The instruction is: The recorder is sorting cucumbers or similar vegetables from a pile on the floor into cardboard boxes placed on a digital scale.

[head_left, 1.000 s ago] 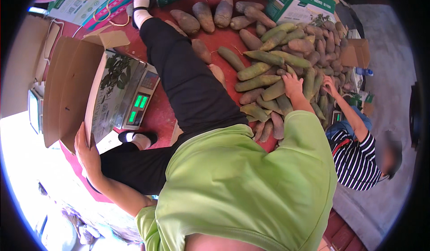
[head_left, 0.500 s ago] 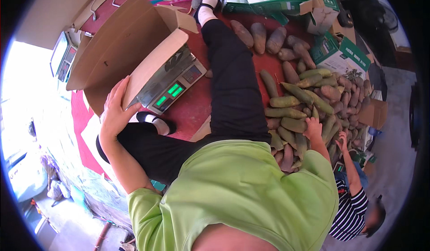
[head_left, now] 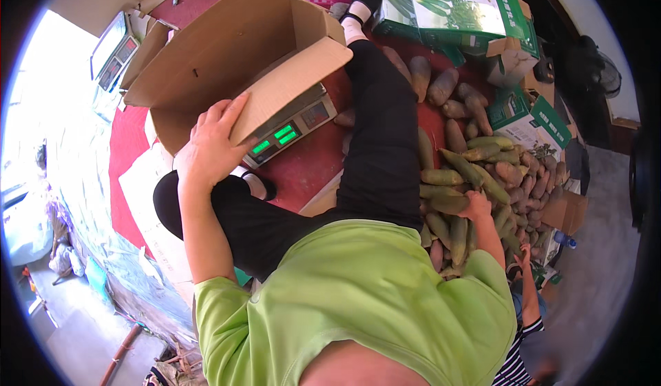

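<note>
My left hand (head_left: 210, 142) holds the near corner of an open cardboard box (head_left: 200, 62), fingers over the flap and thumb below it. The box sits tilted on a digital scale (head_left: 296, 128) with a lit green display. At the right, my right hand (head_left: 477, 208) is closed on a green radish (head_left: 449, 203) at the near side of a heap. More green radishes (head_left: 460, 166) lie around it, with reddish-purple root vegetables (head_left: 509, 174) beyond. The right fingertips are partly hidden against the radish.
Green-and-white printed cartons (head_left: 447, 4) stand at the far side, and a smaller carton (head_left: 533, 121) is beside the heap. Another scale (head_left: 113, 59) is at far left. A co-worker's arm (head_left: 529, 286) reaches toward the heap at lower right. Red sheeting (head_left: 296, 179) covers the work surface.
The view has shifted. My left hand has moved up along the box flap, which now tips more over the scale. My right hand has closed round a radish; the co-worker's arm has moved lower.
</note>
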### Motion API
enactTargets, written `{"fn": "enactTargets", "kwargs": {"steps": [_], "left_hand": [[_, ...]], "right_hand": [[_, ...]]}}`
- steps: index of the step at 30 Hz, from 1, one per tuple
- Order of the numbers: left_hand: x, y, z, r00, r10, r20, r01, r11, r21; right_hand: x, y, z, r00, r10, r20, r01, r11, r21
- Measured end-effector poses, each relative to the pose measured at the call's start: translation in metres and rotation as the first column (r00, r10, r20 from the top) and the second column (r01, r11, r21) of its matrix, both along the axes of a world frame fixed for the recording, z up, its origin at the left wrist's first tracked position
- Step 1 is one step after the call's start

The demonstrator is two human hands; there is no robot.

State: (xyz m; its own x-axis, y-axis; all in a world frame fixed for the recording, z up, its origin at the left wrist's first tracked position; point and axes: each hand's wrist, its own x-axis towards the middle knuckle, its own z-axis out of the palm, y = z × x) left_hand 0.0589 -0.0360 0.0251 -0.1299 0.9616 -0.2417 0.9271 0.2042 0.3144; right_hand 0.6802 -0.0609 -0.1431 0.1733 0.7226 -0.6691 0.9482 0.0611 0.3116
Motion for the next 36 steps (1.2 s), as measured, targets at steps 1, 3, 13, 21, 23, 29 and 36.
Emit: {"fn": "enactTargets", "kwargs": {"steps": [1, 3, 13, 21, 23, 29, 36], "left_hand": [[0.002, -0.001, 0.0, 1.0, 0.008, -0.007, -0.008, 1.0, -0.016], [0.0, -0.004, -0.001, 1.0, -0.005, -0.016, 0.005, 1.0, 0.014], [0.0, -0.009, -0.003, 0.997, -0.024, -0.077, 0.027, 0.999, 0.041], [-0.004, -0.013, -0.004, 0.999, -0.048, -0.022, 0.049, 0.996, 0.069], [-0.004, -0.011, -0.005, 0.998, -0.059, -0.024, 0.061, 0.994, 0.087], [-0.003, -0.009, -0.007, 0.996, -0.089, -0.016, 0.09, 0.991, 0.102], [-0.001, -0.01, -0.009, 0.996, -0.079, -0.046, 0.083, 0.992, 0.098]], "right_hand": [[-0.008, 0.009, 0.016, 0.999, -0.025, -0.023, 0.026, 0.999, 0.037], [-0.018, 0.027, 0.039, 0.998, -0.041, -0.046, 0.045, 0.996, 0.079], [-0.145, 0.17, 0.162, 0.737, 0.478, -0.478, 0.015, 0.695, 0.719], [-0.327, 0.227, 0.237, 0.281, 0.772, -0.57, -0.158, 0.623, 0.766], [-0.371, 0.236, 0.219, 0.205, 0.809, -0.551, -0.222, 0.587, 0.778], [-0.51, 0.215, 0.157, 0.387, 0.813, -0.434, -0.528, 0.582, 0.618], [-0.595, 0.168, 0.11, 0.411, 0.718, -0.562, -0.557, 0.685, 0.469]]}}
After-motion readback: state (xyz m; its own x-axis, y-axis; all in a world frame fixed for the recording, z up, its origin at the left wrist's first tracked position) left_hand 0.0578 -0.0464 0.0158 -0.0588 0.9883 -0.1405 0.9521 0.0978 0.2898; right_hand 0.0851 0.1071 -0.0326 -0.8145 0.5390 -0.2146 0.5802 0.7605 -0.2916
